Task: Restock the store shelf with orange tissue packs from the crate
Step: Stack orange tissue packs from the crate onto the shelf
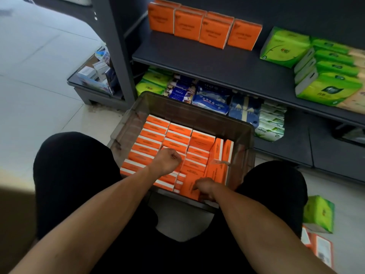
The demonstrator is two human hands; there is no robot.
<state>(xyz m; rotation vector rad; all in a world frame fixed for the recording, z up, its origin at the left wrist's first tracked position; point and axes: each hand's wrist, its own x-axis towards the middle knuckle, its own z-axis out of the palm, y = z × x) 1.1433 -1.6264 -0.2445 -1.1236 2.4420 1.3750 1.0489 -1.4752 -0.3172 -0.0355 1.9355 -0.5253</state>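
Down on the floor, the person crouches over the translucent grey crate (245,133), which sits between their knees in front of the dark store shelf (227,66). The crate is packed almost full with orange tissue packs (156,135), most lying edge-up in tight rows, a few standing loose at the right side. On the shelf above, a short row of the same orange packs (203,26) stands upright, with bare shelf in front of it and green tissue bundles (327,70) to the right.

The left hand (167,161) hangs over the middle rows with its fingers curled into a fist; I cannot tell whether it pinches anything beneath it. The right hand (204,187) is at the near right corner of the crate, its fingers curled round the edge of a tilted orange pack (189,184) that looks partly raised from its row.

These packs should be light and soft, a slick plastic wrap over compressible paper. Squeezing won't harm them, but the film may slip, and tight neighbours may drag along. I'd say the best hold is across the narrow faces, thumb on one side and fingers on the other, once a pack has been tipped free.
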